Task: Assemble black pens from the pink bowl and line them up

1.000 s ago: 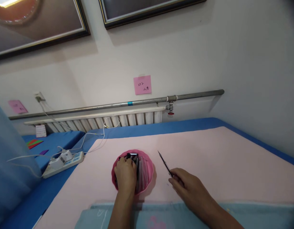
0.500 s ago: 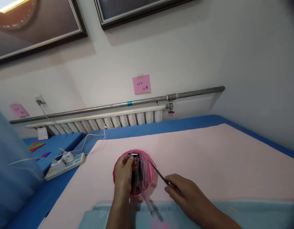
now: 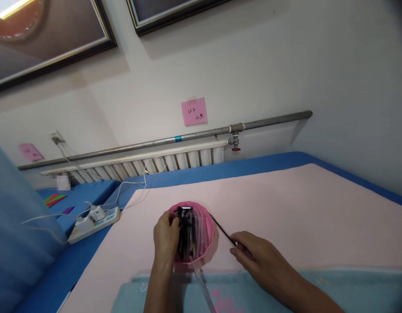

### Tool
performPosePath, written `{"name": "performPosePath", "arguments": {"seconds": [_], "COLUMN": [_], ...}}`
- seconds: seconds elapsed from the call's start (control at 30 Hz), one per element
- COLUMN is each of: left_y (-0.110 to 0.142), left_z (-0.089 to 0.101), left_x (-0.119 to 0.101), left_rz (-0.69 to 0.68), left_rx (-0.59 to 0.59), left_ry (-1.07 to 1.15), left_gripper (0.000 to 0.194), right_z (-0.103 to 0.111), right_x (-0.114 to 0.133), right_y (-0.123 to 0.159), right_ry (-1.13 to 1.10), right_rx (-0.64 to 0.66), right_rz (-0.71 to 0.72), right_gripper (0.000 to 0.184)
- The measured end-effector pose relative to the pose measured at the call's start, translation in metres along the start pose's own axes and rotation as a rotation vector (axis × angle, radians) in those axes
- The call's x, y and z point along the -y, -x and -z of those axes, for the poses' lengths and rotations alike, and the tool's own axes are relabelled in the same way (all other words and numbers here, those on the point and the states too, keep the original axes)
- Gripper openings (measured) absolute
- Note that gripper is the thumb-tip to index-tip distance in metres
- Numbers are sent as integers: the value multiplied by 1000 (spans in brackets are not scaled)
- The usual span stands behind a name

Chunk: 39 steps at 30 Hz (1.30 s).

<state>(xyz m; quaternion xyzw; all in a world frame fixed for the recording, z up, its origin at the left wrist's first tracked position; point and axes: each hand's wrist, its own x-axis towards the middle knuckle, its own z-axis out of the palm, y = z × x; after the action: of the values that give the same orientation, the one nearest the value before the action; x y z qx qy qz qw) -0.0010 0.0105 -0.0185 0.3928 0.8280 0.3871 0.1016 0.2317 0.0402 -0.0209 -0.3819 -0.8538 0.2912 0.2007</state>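
A round pink tray with a wavy rim (image 3: 211,243) sits on the pale pink sheet. It holds several black slender parts (image 3: 188,234) on the left and clear plastic tubes (image 3: 201,234) on the right. My left hand (image 3: 166,237) is at the tray's left side, fingers pinched together at the black parts; what they hold, if anything, is hidden. My right hand (image 3: 256,254), to the right of the tray, grips a thin dark rod (image 3: 223,230) whose far end points toward the tray's rim. A clear tube (image 3: 203,284) lies from the tray's front edge onto the blue cloth.
The pink sheet (image 3: 269,204) covers a blue surface (image 3: 253,163). A light-blue cloth (image 3: 286,284) lies along the near edge. To the left is a white power strip (image 3: 111,216) with plugs and cables. Behind are a radiator (image 3: 194,158) and a metal pipe (image 3: 139,145).
My left hand has shifted left, uncovering more of the black parts. My right hand has moved slightly right with the rod. The view has also shifted a little.
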Motion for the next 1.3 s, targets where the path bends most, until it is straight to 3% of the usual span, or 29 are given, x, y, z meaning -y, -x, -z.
{"name": "performPosePath", "arguments": {"seconds": [0.17, 0.37, 0.63, 0.8, 0.93, 1.0, 1.1, 1.3], "left_y": [2, 6, 5, 9, 12, 13, 14, 20], "left_z": [-11, -18, -15, -8, -4, -3, -4, -7], "left_x": [-7, -12, -12, -15, -19, -21, -23, -28], "left_rz": [-91, -98, -91, -67, 206, 316, 365, 347], "left_rx": [-11, 14, 42, 48, 215, 265, 310, 396], "left_ry": [-192, -494, -378, -85, 855, 1152, 1247, 1234], "left_gripper": [19, 28, 16, 21, 17, 21, 26, 27], "right_z": [1, -1, -2, -1, -1, -2, -3, -3], "right_x": [1, -1, -2, -2, 0, 1, 5, 9], "right_y": [0, 1, 0, 0, 2, 3, 4, 4], "right_ry": [8, 7, 19, 27, 23, 20, 13, 36], "right_rx": [-3, -17, -7, -12, 12, 21, 29, 37], "right_rz": [-12, 7, 3, -2, 37, 58, 72, 62], "right_gripper": [10, 10, 10, 11, 12, 13, 15, 14]}}
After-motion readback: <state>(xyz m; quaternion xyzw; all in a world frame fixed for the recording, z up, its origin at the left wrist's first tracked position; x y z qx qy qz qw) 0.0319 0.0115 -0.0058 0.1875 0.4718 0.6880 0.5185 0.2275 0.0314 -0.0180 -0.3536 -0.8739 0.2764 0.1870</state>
